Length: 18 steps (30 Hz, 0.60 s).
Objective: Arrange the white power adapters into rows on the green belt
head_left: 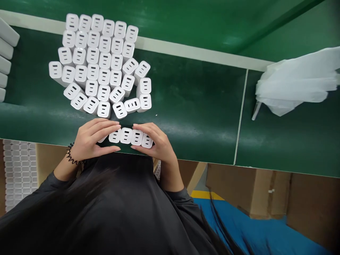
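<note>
A short row of white charger blocks (126,136) stands at the near edge of the green table, port faces up. My left hand (92,137) curls around the row's left end, thumb on the near side and fingers on the far side. Around the right end, my right hand (154,140) grips in the same way, thumb near and fingers far. Part of the end blocks is hidden under the hands. Just beyond, a large cluster of similar charger blocks (92,71) stands upright; its left rows are tidy and its right ones are skewed.
More white blocks (5,65) lie at the far left edge. A white plastic bag (294,81) hangs over the table at the right. Below the table are a box filled with blocks (20,170) at left and cardboard boxes (247,191) at right.
</note>
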Tool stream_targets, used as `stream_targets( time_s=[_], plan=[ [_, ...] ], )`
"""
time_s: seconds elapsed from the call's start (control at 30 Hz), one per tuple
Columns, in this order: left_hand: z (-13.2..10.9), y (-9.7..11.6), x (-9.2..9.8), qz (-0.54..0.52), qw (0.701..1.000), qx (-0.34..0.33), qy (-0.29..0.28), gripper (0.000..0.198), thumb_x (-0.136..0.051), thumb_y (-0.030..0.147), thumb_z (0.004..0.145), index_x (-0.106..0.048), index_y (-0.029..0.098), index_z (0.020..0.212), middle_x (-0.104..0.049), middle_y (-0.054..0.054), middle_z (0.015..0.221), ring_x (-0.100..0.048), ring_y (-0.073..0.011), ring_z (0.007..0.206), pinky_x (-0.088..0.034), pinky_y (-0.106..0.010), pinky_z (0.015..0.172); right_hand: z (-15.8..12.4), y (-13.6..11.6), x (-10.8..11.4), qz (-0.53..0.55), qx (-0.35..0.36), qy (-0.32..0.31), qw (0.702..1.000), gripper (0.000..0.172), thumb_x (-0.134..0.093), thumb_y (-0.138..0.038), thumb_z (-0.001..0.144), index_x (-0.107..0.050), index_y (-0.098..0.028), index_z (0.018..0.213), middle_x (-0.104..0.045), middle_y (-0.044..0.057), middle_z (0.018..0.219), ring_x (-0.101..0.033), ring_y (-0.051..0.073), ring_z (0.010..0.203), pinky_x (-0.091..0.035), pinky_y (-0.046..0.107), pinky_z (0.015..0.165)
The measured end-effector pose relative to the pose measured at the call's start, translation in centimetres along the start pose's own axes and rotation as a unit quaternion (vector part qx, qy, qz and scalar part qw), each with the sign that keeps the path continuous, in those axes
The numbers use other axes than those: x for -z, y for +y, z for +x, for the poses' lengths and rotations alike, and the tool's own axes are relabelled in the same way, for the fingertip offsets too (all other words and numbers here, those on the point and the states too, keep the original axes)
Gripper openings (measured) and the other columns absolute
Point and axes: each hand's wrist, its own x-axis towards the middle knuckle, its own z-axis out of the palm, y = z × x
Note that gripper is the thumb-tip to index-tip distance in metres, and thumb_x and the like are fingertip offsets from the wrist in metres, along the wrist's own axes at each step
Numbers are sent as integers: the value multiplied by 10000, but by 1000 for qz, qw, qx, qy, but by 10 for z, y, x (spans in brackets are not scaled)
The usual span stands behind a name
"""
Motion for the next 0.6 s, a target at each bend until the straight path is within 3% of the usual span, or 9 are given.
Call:
stream_targets(
  time_s=[0.1, 0.3, 0.4, 0.6],
  plan=[
    [-8, -5, 7, 13, 1000, 18, 2, 594, -781, 470, 823, -544, 280, 1334, -723, -73, 1183, -708, -251, 1070, -606, -399, 911, -7, 1, 8, -10, -22, 22, 999, 494, -717, -378, 897, -579, -265, 1358, -719, 93, 1199, -681, 252, 1077, -567, 418, 925],
    [-23, -13, 14, 6, 998, 57, -5, 598, -776, 476, 828, -530, 283, 1338, -694, -83, 1228, -687, -253, 1099, -591, -419, 943, -35, 12, 39, -78, -96, 126, 984, 545, -785, -330, 835, -599, -280, 1345, -726, 99, 1193, -698, 295, 1061, -589, 454, 880],
    [-21, -13, 12, -4, 999, 49, -14, 642, -780, 456, 830, -497, 287, 1381, -674, -90, 1267, -668, -255, 1137, -579, -408, 961, -35, 7, 37, -68, -88, 101, 989, 551, -792, -305, 833, -589, -277, 1344, -718, 98, 1213, -695, 283, 1072, -586, 445, 897],
    [-14, -11, 9, -2, 999, 21, -38, 680, -748, 438, 867, -435, 269, 1446, -654, -118, 1288, -649, -265, 1163, -580, -412, 950, -8, -9, 2, -20, -5, 26, 999, 509, -745, -317, 883, -554, -261, 1351, -719, 87, 1200, -681, 244, 1068, -571, 413, 923]
  ],
)
